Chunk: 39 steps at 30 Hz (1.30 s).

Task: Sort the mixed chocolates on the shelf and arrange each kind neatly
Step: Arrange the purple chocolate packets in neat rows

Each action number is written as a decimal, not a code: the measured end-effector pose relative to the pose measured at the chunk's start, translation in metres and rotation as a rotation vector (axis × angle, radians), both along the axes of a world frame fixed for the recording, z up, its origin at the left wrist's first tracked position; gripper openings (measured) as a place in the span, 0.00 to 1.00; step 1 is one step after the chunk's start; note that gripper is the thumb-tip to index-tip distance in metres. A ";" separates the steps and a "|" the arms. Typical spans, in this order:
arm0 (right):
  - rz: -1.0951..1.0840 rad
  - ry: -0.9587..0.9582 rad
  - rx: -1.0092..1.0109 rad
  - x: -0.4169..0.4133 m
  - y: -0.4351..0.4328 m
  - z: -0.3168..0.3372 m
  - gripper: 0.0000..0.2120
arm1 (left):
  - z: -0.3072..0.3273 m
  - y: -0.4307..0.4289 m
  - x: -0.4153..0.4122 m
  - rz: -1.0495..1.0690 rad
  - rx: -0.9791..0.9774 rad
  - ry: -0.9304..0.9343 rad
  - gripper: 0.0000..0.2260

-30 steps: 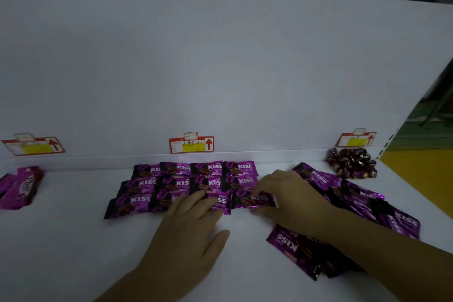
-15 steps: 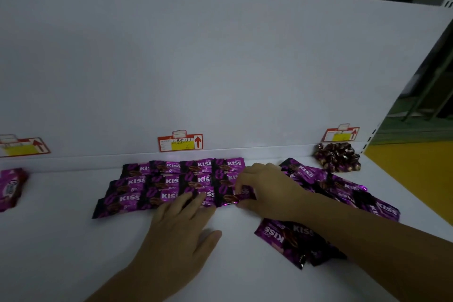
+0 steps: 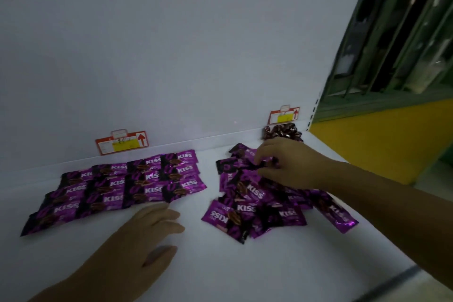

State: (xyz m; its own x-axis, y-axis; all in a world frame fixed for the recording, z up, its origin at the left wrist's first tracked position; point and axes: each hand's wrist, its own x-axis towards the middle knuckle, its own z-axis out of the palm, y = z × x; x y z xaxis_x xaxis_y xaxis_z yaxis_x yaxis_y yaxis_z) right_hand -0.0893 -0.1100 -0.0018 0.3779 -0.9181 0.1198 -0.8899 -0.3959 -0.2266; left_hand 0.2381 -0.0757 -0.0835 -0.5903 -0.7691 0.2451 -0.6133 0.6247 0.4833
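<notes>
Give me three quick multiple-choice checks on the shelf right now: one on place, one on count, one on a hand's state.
1. Where is the right hand?
A. At the loose pile
B. On the neat rows
C. On the brown sweets

2. How many tags show on the back panel?
A. One
B. Two
C. Four

3. The left hand is
A. curled into a fist
B. flat on the shelf, empty
C. lying on the loose pile

1 A: it pinches a packet there.
2 B: the left price tag and the right price tag.
3 B: straight fingers, nothing held.
</notes>
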 end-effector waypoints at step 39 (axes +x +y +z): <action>0.222 -0.768 0.495 0.070 0.039 -0.031 0.14 | 0.054 0.040 -0.002 0.561 0.303 0.145 0.15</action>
